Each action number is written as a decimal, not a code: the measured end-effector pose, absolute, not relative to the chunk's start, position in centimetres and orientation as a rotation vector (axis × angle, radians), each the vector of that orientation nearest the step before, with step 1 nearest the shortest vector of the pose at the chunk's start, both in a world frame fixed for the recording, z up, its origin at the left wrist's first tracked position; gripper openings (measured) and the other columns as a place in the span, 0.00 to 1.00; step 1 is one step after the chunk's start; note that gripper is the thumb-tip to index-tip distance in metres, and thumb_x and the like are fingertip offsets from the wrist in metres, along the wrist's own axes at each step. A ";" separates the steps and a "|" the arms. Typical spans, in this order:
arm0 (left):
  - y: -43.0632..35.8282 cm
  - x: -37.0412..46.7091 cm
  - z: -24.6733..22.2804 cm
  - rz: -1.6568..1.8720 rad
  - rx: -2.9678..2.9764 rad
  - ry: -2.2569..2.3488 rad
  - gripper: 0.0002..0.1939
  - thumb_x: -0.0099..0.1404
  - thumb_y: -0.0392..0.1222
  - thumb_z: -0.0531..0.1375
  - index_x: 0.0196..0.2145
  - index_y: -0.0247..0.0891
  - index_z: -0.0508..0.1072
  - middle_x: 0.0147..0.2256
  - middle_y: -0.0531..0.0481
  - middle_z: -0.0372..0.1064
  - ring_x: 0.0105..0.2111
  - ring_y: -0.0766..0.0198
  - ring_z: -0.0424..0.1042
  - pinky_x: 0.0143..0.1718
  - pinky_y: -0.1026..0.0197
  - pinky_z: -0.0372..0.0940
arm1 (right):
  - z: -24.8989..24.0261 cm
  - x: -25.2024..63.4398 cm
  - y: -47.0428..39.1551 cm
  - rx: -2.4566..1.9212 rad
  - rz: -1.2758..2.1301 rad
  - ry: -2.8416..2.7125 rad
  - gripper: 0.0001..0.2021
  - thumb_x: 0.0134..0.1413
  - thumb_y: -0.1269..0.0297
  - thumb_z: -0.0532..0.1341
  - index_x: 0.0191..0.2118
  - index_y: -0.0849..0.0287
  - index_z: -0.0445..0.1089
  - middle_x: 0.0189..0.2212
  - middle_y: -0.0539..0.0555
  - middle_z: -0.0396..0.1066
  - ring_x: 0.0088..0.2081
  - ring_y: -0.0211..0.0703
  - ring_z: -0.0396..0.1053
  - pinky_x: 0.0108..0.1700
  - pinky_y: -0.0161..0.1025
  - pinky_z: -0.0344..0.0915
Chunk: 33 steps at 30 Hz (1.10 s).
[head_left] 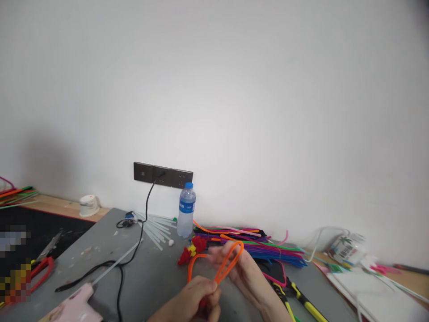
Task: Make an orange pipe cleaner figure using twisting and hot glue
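Observation:
An orange pipe cleaner (232, 261) is bent into a long narrow loop in front of me. My left hand (198, 297) pinches the loop's lower end between thumb and fingers, and another orange length curves up behind that hand. My right hand (239, 270) is behind the loop, fingers apart and slightly blurred; whether it touches the loop is hard to tell. Just beyond the hands lies a red and yellow fuzzy piece (192, 250). A pile of coloured pipe cleaners (268, 251) spreads behind my right hand.
A water bottle (186, 210) stands by the wall. Pale glue sticks (156, 230), a black cable (142, 232) and a pink glue gun (75, 306) are at left. Red-handled scissors (43, 273) lie far left. Yellow-black pliers (304, 299), a phone (273, 270) and white paper (368, 290) are at right.

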<state>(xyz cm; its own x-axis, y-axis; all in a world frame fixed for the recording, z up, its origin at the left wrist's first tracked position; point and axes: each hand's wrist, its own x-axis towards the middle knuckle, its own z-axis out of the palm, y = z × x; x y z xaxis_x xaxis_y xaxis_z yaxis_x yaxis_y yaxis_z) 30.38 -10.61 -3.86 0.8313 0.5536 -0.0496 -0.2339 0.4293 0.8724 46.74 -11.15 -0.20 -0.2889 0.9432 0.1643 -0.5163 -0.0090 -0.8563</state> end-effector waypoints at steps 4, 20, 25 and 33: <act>-10.7 30.2 -3.8 0.451 0.965 0.352 0.20 0.56 0.55 0.54 0.14 0.42 0.56 0.06 0.62 0.49 0.08 0.73 0.46 0.14 0.65 0.37 | 0.1 46.1 -11.5 -0.577 1.538 -1.172 0.20 0.52 0.44 0.63 0.27 0.59 0.69 0.27 0.59 0.79 0.40 0.55 0.76 0.50 0.53 0.63; -10.6 30.1 -3.6 0.431 1.164 0.330 0.24 0.60 0.62 0.51 0.17 0.42 0.55 0.07 0.61 0.53 0.07 0.74 0.44 0.12 0.66 0.38 | -0.2 46.1 -10.6 -0.690 1.280 -1.077 0.20 0.58 0.44 0.55 0.25 0.54 0.59 0.18 0.53 0.76 0.26 0.51 0.75 0.36 0.49 0.70; -10.9 29.7 -3.0 0.442 1.181 0.370 0.23 0.61 0.61 0.50 0.18 0.42 0.55 0.08 0.62 0.51 0.08 0.74 0.44 0.13 0.66 0.38 | 2.4 49.7 -11.4 -0.923 1.098 -1.306 0.22 0.58 0.40 0.51 0.31 0.55 0.64 0.35 0.58 0.79 0.40 0.53 0.75 0.48 0.50 0.67; -9.6 30.3 -5.2 0.587 1.568 0.623 0.26 0.63 0.67 0.46 0.22 0.42 0.55 0.13 0.60 0.56 0.15 0.69 0.53 0.20 0.66 0.50 | -1.8 58.6 -18.6 -2.531 0.489 -1.435 0.40 0.47 0.50 0.61 0.63 0.69 0.54 0.57 0.75 0.62 0.60 0.69 0.58 0.54 0.57 0.59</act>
